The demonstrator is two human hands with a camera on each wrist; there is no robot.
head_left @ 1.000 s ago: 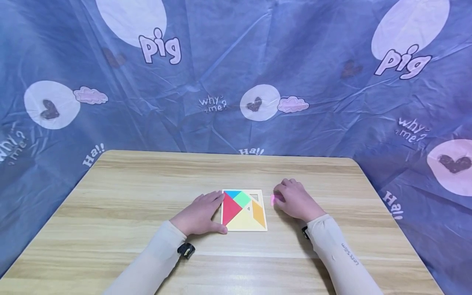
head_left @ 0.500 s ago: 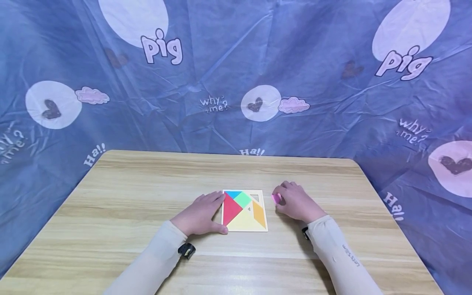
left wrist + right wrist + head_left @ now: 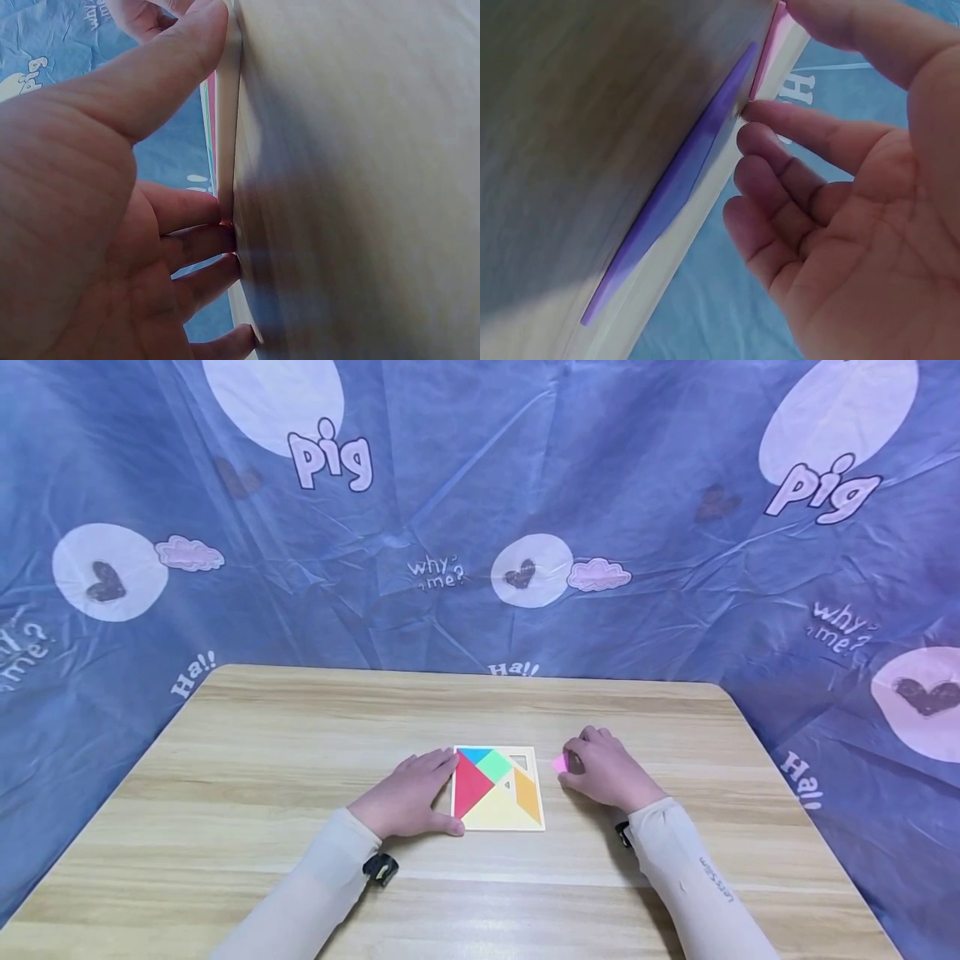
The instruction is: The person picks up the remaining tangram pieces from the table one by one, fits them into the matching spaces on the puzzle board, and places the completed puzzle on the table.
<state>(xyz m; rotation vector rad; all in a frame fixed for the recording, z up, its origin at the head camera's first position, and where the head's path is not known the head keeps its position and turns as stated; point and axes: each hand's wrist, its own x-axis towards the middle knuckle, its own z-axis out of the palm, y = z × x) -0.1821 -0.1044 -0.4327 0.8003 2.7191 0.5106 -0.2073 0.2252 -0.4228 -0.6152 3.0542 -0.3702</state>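
In the head view, a square tangram board (image 3: 502, 829) lies on the table, with red (image 3: 471, 787), blue (image 3: 474, 754), green (image 3: 496, 766), orange (image 3: 527, 795) and pale yellow (image 3: 489, 816) pieces set in it. Two bare recesses show small cut-out holes. My left hand (image 3: 408, 795) spans its left side, thumb at the near corner and fingers along the edge, mostly straight. Just right of the board my right hand (image 3: 603, 770) pinches a pink triangular piece (image 3: 560, 762) between thumb and index finger. Beneath that hand, a purple piece (image 3: 679, 187) lies flat, seen in the right wrist view.
The wooden table (image 3: 300, 735) extends around the board on all sides. Behind it hangs a blue printed cloth (image 3: 450, 485), which also comes round both sides. Pale sleeves (image 3: 690, 877) and black wrist straps (image 3: 381, 869) are on the arms.
The pink piece has been turned by the right hand's fingers, its point now facing left, and the hand has shifted slightly right. The left hand and the board stay put.
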